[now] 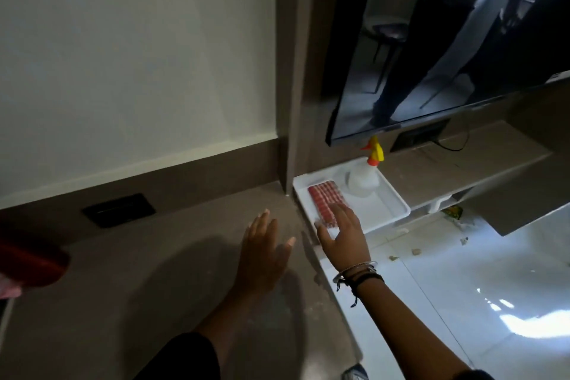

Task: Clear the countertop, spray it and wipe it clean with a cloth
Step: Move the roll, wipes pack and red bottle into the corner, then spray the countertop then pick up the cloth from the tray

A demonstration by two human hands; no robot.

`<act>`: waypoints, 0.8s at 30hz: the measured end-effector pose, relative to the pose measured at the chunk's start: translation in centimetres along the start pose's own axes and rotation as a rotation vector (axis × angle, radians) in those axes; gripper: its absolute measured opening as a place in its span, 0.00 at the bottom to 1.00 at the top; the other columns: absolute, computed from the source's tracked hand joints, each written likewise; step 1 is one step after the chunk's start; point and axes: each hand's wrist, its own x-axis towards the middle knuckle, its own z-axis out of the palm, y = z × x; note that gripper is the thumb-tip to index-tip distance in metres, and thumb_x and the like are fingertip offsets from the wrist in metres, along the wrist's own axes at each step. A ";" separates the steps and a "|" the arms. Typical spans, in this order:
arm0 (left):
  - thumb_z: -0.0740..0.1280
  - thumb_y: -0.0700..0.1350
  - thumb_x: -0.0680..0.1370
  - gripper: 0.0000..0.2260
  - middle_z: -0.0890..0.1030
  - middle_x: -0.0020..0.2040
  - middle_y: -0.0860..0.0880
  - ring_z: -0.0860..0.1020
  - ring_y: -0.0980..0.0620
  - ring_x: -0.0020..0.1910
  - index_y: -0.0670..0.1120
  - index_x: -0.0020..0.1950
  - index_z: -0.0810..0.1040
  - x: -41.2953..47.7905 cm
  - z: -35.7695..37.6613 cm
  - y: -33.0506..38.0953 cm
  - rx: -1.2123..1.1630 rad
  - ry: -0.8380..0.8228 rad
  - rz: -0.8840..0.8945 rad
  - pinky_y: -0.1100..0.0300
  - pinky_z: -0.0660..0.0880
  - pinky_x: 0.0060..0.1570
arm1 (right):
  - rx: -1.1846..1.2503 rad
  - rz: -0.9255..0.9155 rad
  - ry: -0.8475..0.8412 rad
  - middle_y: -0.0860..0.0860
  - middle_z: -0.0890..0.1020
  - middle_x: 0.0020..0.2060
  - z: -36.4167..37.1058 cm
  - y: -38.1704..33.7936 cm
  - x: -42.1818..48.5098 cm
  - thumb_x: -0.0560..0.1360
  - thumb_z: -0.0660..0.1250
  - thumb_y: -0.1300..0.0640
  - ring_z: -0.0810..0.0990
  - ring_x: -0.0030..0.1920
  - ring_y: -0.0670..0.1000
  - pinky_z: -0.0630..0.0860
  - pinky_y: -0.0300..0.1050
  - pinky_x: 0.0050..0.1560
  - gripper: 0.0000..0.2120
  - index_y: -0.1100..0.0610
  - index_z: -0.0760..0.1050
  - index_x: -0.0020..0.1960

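A white tray (387,210) rests on a lower brown shelf to the right of the brown countertop (160,281). In it lie a folded red-and-white checked cloth (324,199) and a clear spray bottle (364,179) with a yellow and orange nozzle. My right hand (342,234) reaches over the tray's near edge, fingers spread, its fingertips touching the near end of the cloth. My left hand (265,250) hovers flat over the countertop, fingers apart and holding nothing.
A red object (30,262) sits at the countertop's left edge. A black socket plate (118,210) is set in the back wall. A dark TV screen (447,40) hangs above the shelf. Glossy white floor (462,287) with scattered crumbs lies to the right.
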 end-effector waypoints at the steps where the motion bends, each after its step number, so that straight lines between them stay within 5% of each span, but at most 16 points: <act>1: 0.55 0.60 0.82 0.29 0.64 0.78 0.40 0.63 0.40 0.78 0.42 0.74 0.70 0.4 1.7 1.0 0.026 -0.027 -0.063 0.44 0.59 0.77 | 0.027 0.012 -0.015 0.57 0.76 0.66 -0.5 1.8 0.9 0.75 0.71 0.51 0.73 0.66 0.58 0.73 0.56 0.67 0.25 0.59 0.72 0.68; 4: 0.55 0.62 0.82 0.31 0.61 0.80 0.41 0.58 0.42 0.80 0.42 0.78 0.64 1.2 6.2 2.8 0.043 -0.088 -0.278 0.47 0.51 0.79 | 0.070 -0.011 -0.074 0.57 0.77 0.63 -1.9 6.5 3.8 0.74 0.71 0.51 0.75 0.62 0.55 0.76 0.55 0.62 0.24 0.60 0.72 0.67; 10: 0.50 0.66 0.78 0.38 0.63 0.78 0.37 0.62 0.38 0.78 0.39 0.78 0.62 2.4 10.8 4.6 0.127 -0.017 -0.485 0.42 0.59 0.77 | 0.058 0.023 -0.020 0.60 0.76 0.63 -3.6 11.9 9.3 0.73 0.72 0.54 0.75 0.63 0.60 0.74 0.54 0.62 0.26 0.62 0.72 0.67; 16: 0.50 0.69 0.78 0.38 0.62 0.79 0.39 0.59 0.39 0.78 0.42 0.77 0.62 2.6 11.9 3.1 0.265 -0.063 -0.450 0.44 0.57 0.77 | 0.117 0.219 0.092 0.63 0.73 0.63 -2.3 15.5 16.1 0.70 0.75 0.48 0.73 0.63 0.64 0.73 0.59 0.62 0.37 0.64 0.66 0.70; 24: 0.50 0.72 0.77 0.40 0.60 0.80 0.41 0.58 0.41 0.79 0.43 0.78 0.61 2.4 13.1 1.7 0.304 -0.057 -0.424 0.42 0.59 0.76 | 0.243 0.348 0.066 0.60 0.71 0.65 -0.7 17.3 24.5 0.65 0.77 0.42 0.72 0.64 0.59 0.72 0.53 0.64 0.45 0.59 0.61 0.74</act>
